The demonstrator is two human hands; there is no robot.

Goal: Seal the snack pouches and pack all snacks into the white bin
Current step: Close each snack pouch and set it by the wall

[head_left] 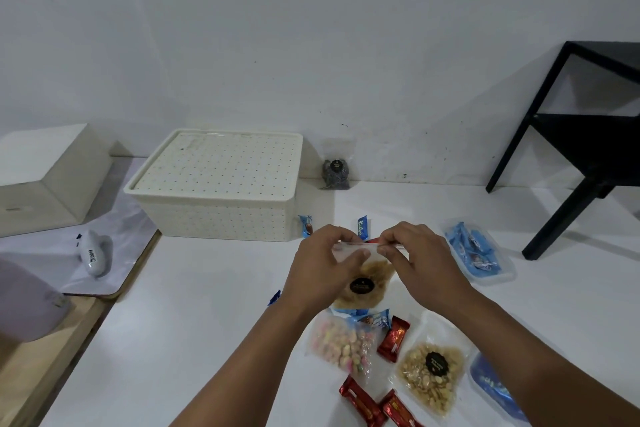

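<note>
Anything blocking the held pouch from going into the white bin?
Yes: the lid sits closed on the white bin. Both the left hand and the right hand pinch the pouch; the table between looks clear.

Black side table [588,135] stood at 2 o'clock, by the white wall [311,28]. Cream box [45,177] sat at 9 o'clock, far left. Small white gadget [94,255] w/ a handwritten label lay at 8 o'clock on a pale mat [114,274]. Lavender obj [24,305], partly cropped, at frame's left edge.

Both forearms reach forward, left hand [323,262] and right hand [417,258] side by side, each grip pinched closed.
</note>
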